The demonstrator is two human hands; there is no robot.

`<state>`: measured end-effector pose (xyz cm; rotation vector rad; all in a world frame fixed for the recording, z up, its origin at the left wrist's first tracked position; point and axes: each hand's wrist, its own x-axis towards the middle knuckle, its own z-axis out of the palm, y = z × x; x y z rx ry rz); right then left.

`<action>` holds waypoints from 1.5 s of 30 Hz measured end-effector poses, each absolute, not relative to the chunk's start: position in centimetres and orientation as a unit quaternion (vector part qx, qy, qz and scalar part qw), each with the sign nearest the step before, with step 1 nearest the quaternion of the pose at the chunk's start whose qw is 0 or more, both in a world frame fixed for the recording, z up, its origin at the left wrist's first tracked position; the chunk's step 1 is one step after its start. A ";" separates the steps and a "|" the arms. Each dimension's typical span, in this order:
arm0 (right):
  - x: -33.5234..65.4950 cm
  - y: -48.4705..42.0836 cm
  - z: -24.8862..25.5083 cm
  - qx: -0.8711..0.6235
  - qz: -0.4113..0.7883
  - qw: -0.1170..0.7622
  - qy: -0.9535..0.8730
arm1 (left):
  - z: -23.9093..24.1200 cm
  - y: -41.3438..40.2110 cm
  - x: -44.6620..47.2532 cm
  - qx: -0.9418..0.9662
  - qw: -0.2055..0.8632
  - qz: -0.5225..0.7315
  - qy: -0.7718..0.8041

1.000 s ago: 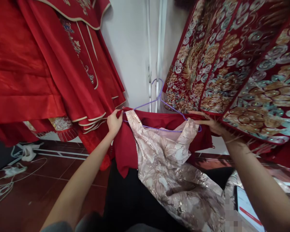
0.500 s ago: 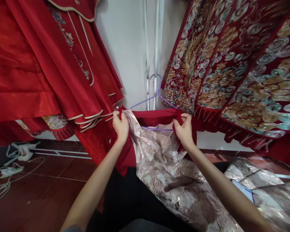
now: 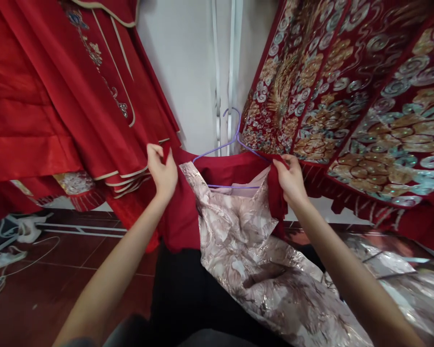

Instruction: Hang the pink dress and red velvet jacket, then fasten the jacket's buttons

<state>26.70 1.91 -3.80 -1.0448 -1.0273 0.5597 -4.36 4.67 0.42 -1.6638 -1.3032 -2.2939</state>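
Observation:
A purple wire hanger [image 3: 234, 144] hangs in front of me against a white wall. On it sit a pale pink shiny dress [image 3: 246, 241] and a dark red garment [image 3: 183, 212] draped around it. My left hand [image 3: 162, 172] is closed on the dark red garment's left edge, pulled out to the left. My right hand [image 3: 292, 179] is closed on the same garment's right edge, beside the pink dress's strap. The dress trails down over my lap.
Red satin embroidered robes [image 3: 58, 96] hang close on the left. A heavily beaded red and gold garment [image 3: 354, 96] hangs close on the right. White cables [image 3: 10, 246] lie on the dark red floor at the left. A white rail [image 3: 224, 67] runs up the wall.
Both hands have spread apart with the dark red garment's edges, opening it wider around the pink dress. A second ago my right hand lay flat at the hanger's right end.

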 end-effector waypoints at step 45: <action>18.7 -4.5 -6.6 -0.395 0.208 0.615 -0.650 | -6.7 -2.3 3.5 -0.669 -0.335 -0.524 -0.407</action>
